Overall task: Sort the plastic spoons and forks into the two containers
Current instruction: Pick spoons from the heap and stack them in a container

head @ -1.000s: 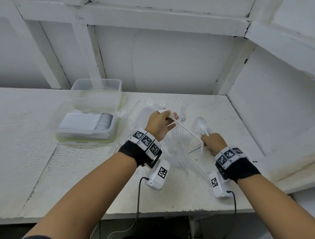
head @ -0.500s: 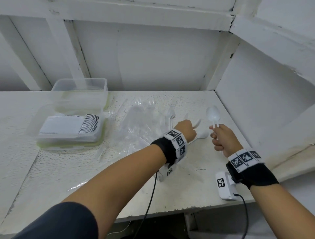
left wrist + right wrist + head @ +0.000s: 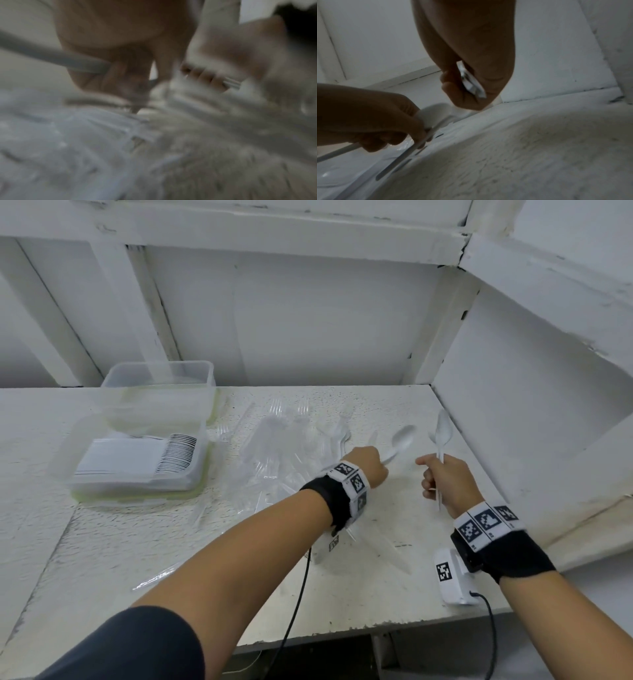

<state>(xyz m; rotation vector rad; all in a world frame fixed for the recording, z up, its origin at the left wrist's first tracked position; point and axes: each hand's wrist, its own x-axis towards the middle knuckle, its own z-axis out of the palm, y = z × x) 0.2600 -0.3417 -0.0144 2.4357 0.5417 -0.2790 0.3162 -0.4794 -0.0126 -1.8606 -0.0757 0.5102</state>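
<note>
Right hand [image 3: 445, 481]: fingers curled into a fist round the handle of a white plastic spoon [image 3: 442, 436]. The spoon's long axis is close to upright; its bowl points up and away from the person, and the handle end shows below the fist. In the right wrist view the handle [image 3: 471, 83] lies between the curled fingers and the palm.

Left hand [image 3: 368, 465]: fingers closed on the handle of a second white spoon [image 3: 400, 440]. Its long axis slants; the bowl points up and to the right, towards the first spoon, near it but apart. The left wrist view is blurred; the hand may hold more than one handle there, which cannot be told.

Loose pile of clear plastic forks and spoons [image 3: 287, 446]: lying flat on the white tabletop [image 3: 394, 587], just left of the left hand, handles pointing many ways.

Two clear containers: the near container [image 3: 137, 463], at the left of the table, holds a row of white cutlery packed side by side; the far container [image 3: 157, 392] rests behind it and partly upon it.

Surroundings: white textured tabletop, scuffed, set in a corner of white-painted walls [image 3: 308, 330] with beams.
</note>
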